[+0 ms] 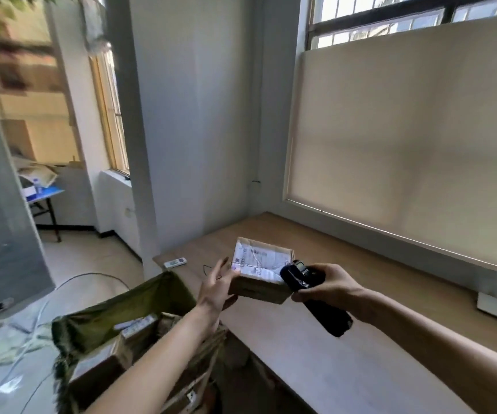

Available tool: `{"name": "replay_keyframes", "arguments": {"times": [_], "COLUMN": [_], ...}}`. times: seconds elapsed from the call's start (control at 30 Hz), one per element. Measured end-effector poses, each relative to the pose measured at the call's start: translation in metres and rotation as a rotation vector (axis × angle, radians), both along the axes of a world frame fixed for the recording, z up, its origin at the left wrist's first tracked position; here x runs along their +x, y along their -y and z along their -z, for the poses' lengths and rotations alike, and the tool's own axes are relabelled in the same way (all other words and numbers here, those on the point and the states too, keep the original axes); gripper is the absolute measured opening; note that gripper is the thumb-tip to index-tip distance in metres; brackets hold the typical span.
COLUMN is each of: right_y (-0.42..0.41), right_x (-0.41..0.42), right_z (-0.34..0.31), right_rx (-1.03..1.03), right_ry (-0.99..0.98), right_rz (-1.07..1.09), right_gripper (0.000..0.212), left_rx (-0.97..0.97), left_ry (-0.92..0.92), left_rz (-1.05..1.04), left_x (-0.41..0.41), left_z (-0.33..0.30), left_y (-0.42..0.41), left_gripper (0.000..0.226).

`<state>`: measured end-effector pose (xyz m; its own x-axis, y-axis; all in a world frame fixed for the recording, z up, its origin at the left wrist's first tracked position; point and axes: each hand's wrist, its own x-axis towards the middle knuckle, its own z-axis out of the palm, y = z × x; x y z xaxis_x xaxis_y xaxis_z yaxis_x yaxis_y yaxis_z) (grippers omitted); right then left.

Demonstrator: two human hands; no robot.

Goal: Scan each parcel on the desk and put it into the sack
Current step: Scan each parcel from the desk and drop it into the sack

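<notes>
**Parcel under the scanner, sack waiting to the left**

Forearms reach in from the bottom edge, and between them the small cardboard parcel (pixel 260 271) is held up above the desk (pixel 316 339), its white shipping label facing up and tilted toward the camera. The left hand (pixel 216 289) supports it from the left side, fingers spread along the box's near-left wall and thumb underneath, an open cradling hold rather than a clamp. The right hand (pixel 328 286) is wrapped tight around a black handheld scanner (pixel 310 294), whose head touches or nearly touches the parcel's right edge and points across the label; its body runs down and to the right.

The parcel lies left of the scanner and already in the left hand, which is also the hand nearer the green sack (pixel 116 315). That sack stands open just off the desk's left end, below and left of the parcel, with several cardboard parcels (pixel 140 327) already inside. Judging by this, the scan is in hand and the drop would go down-left.

A white remote (pixel 175 262) lies at the desk's far corner.
</notes>
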<state>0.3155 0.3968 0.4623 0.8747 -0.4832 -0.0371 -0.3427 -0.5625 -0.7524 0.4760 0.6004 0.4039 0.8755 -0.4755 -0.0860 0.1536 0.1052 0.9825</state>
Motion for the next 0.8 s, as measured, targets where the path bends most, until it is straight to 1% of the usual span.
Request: {"name": "replay_keyframes", "arguments": {"times": [0.1, 0.13, 0.2, 0.23, 0.27, 0.33, 0.4, 0.43, 0.47, 0.53, 0.6, 0.73, 0.8], "right_y": [-0.034, -0.045, -0.064, -0.073, -0.081, -0.095, -0.108, -0.115, -0.121, -0.136, -0.152, -0.189, -0.207], "right_x": [0.068, 0.091, 0.139, 0.162, 0.186, 0.234, 0.281, 0.304, 0.326, 0.368, 0.404, 0.454, 0.474], "right_z": [0.014, 0.02, 0.033, 0.04, 0.047, 0.064, 0.082, 0.092, 0.102, 0.125, 0.148, 0.194, 0.215], "right_rx": [0.14, 0.172, 0.216, 0.233, 0.247, 0.286, 0.324, 0.338, 0.349, 0.35, 0.347, 0.367, 0.367], "right_ry": [0.079, 0.094, 0.116, 0.12, 0.121, 0.107, 0.076, 0.058, 0.039, -0.004, -0.046, -0.122, -0.158], "right_rz": [-0.093, -0.124, -0.176, -0.204, -0.233, -0.289, -0.334, -0.354, -0.377, -0.431, -0.464, -0.497, -0.518], "right_gripper": [0.029, 0.028, 0.032, 0.035, 0.035, 0.033, 0.039, 0.045, 0.05, 0.061, 0.074, 0.078, 0.08], "left_rx": [-0.012, 0.007, 0.056, 0.076, 0.082, 0.081, 0.101, 0.118, 0.134, 0.155, 0.179, 0.222, 0.25], "left_ry": [-0.051, -0.06, -0.081, -0.088, -0.088, -0.077, -0.08, -0.08, -0.078, -0.093, -0.111, -0.182, -0.193], "left_rz": [-0.085, -0.112, -0.162, -0.181, -0.202, -0.262, -0.318, -0.341, -0.36, -0.413, -0.469, -0.567, -0.58], "left_x": [0.043, 0.057, 0.087, 0.103, 0.121, 0.154, 0.185, 0.199, 0.214, 0.237, 0.257, 0.29, 0.303], "left_z": [0.015, 0.019, 0.028, 0.034, 0.04, 0.05, 0.061, 0.068, 0.075, 0.092, 0.108, 0.144, 0.165], "left_y": [-0.04, -0.054, -0.083, -0.097, -0.11, -0.134, -0.153, -0.162, -0.17, -0.186, -0.202, -0.235, -0.25], "left_gripper": [0.055, 0.062, 0.08, 0.082, 0.072, 0.039, 0.022, 0.019, 0.022, 0.034, 0.038, 0.041, 0.035]}}
